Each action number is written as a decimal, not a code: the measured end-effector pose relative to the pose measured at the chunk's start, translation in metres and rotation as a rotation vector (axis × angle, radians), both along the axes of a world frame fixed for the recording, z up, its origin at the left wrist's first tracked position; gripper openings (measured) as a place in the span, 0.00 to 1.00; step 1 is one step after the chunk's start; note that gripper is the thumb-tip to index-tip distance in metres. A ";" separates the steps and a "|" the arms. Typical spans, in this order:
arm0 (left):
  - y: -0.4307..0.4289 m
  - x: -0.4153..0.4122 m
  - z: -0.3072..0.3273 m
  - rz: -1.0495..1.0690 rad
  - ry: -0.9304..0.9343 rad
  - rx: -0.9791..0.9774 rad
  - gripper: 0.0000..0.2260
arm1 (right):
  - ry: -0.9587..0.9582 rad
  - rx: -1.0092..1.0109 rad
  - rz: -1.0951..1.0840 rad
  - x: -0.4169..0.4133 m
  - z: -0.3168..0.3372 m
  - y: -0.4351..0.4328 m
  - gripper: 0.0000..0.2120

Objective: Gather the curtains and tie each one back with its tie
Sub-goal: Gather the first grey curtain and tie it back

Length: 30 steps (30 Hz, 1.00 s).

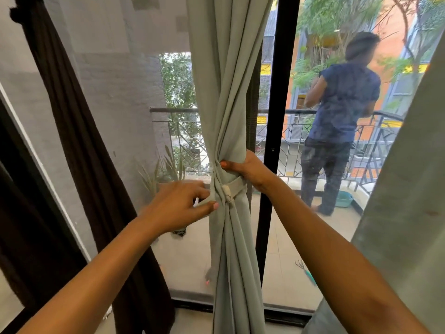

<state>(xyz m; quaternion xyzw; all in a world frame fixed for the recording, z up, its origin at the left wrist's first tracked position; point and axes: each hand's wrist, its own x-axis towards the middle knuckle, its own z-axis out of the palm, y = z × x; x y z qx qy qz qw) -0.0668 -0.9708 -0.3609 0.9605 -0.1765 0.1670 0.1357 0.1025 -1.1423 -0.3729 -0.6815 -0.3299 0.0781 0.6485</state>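
1. Here, the pale green curtain hangs in the middle of the view, gathered into one narrow bundle in front of the black door frame.
2. The tie, a pale band with a small knot at the front, wraps the bundle at its narrowest point, and both hands are at that level.
3. The right hand grips the curtain just above the tie from the right side. Its thumb lies across the front folds and its fingers are hidden behind the cloth.
4. The left hand reaches in from the left, a little lower. Its thumb and fingertips pinch a pale strip at the bundle's left edge that appears to be the tie's left part, just beside the knot.
5. The hands are close but not touching, with the bundle and the knot between them.
6. A dark brown curtain hangs at the left, and another pale curtain fills the right edge.
7. Outside, a person in a dark blue shirt stands at the balcony railing with their back turned. A teal basin sits by their feet.
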 end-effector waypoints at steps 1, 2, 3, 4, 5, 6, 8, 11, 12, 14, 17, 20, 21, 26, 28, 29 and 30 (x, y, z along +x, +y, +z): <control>-0.007 0.000 0.003 -0.023 -0.046 0.015 0.17 | -0.017 -0.004 -0.009 -0.002 0.000 -0.002 0.22; -0.012 0.001 0.006 -0.051 -0.080 0.032 0.15 | -0.034 -0.011 -0.023 -0.004 0.001 -0.004 0.21; -0.015 0.004 0.009 -0.083 -0.100 0.052 0.14 | -0.052 -0.019 -0.043 -0.006 0.001 -0.007 0.21; -0.017 0.008 0.012 -0.119 -0.105 0.076 0.13 | -0.069 -0.025 -0.066 -0.007 0.001 -0.011 0.20; -0.017 0.013 0.014 -0.165 -0.093 0.096 0.13 | -0.081 -0.029 -0.086 -0.008 0.000 -0.014 0.20; -0.017 0.017 0.016 -0.216 -0.067 0.108 0.12 | -0.085 -0.031 -0.099 -0.009 0.000 -0.018 0.19; -0.017 0.027 0.015 -0.290 -0.011 0.116 0.11 | -0.075 -0.030 -0.118 -0.011 0.000 -0.025 0.20; -0.019 0.038 0.010 -0.300 0.053 0.120 0.15 | -0.068 -0.044 -0.139 -0.014 0.000 -0.033 0.22; -0.020 0.041 0.009 -0.301 0.062 0.104 0.15 | -0.065 -0.058 -0.141 -0.016 0.001 -0.034 0.22; -0.020 0.043 0.009 -0.309 0.050 0.056 0.14 | -0.059 -0.086 -0.142 -0.020 -0.001 -0.037 0.23; -0.022 0.046 0.006 -0.306 -0.055 0.034 0.09 | -0.011 0.057 -0.139 -0.028 -0.012 -0.046 0.22; -0.026 0.048 0.003 -0.284 -0.118 -0.007 0.06 | 0.131 0.375 -0.171 -0.044 -0.034 -0.052 0.17; -0.026 0.049 0.002 -0.280 -0.133 -0.028 0.06 | 0.143 0.436 -0.194 -0.049 -0.043 -0.053 0.16; -0.028 0.049 0.000 -0.263 -0.130 -0.189 0.10 | 0.094 0.304 -0.160 -0.065 -0.073 -0.050 0.19; -0.027 0.048 -0.001 -0.245 -0.109 -0.210 0.14 | 0.090 0.248 -0.147 -0.066 -0.070 -0.049 0.19; -0.028 0.048 -0.002 -0.240 -0.098 -0.217 0.17 | 0.101 0.252 -0.142 -0.066 -0.068 -0.049 0.17; -0.028 0.047 -0.002 -0.239 -0.093 -0.225 0.18 | 0.115 0.262 -0.138 -0.066 -0.066 -0.050 0.15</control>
